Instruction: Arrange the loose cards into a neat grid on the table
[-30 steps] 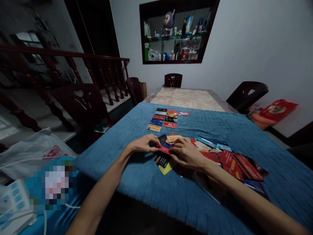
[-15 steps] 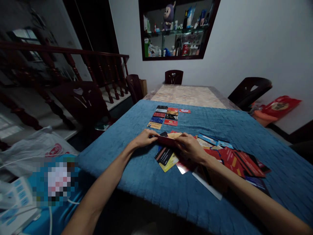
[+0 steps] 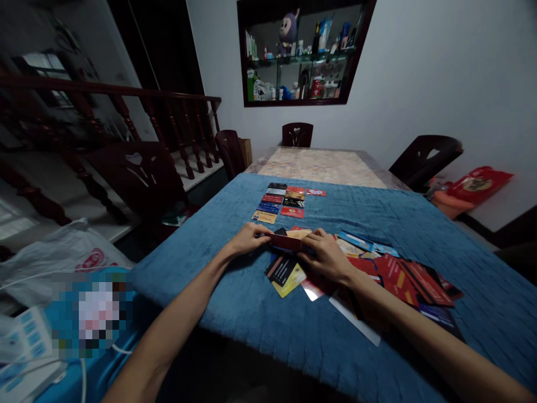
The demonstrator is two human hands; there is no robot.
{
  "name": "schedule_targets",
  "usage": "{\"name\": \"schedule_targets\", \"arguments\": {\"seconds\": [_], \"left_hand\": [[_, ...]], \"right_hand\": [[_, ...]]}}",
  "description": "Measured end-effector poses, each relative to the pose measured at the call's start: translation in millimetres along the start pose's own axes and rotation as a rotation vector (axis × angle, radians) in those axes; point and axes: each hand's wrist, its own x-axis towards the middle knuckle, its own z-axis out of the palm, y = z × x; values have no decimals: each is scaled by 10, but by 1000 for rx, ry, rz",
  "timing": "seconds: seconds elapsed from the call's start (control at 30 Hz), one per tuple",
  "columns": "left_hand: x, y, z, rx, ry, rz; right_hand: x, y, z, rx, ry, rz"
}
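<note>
Between my two hands a dark red card [image 3: 286,242] is held up on its long edge. My left hand [image 3: 250,238] pinches its left end, and my right hand [image 3: 327,253] grips the right end. Under and around my right hand spreads a loose pile of cards, among them a black and yellow card [image 3: 286,274], a blue card [image 3: 356,240] and several red cards [image 3: 425,281]. Farther off, neat overlapping columns hold a tan card [image 3: 264,217] and a red card [image 3: 292,212] at their near ends. A red card with a white heart [image 3: 316,192] lies beside them.
A blue cloth [image 3: 201,246] covers the near part of the table; the bare marbled top [image 3: 323,165] shows beyond. Dark chairs [image 3: 297,134] stand around it. At lower left are a white plastic bag [image 3: 62,252] and a power strip [image 3: 29,347].
The card between my hands has tilted so more of its dark red face shows. My right hand's fingers have shifted slightly at its right end. The laid-out cards stay put.
</note>
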Motion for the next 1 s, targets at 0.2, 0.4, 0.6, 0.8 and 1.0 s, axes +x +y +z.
{"name": "schedule_targets", "arguments": {"seconds": [0.2, 0.4, 0.6, 0.8, 1.0], "left_hand": [[9, 44, 66, -295, 36, -39], [7, 54, 144, -474, -5, -49], [13, 52, 161, -389, -13, 37], [28, 54, 132, -243, 63, 74], [56, 27, 107, -207, 275, 21]], "right_hand": [[6, -20, -9, 131, 67, -1], [1, -68, 11, 264, 188, -40], [5, -113, 16, 301, 406, -87], [11, -99, -10, 194, 605, -126], [3, -48, -118, -132, 571, -192]]}}
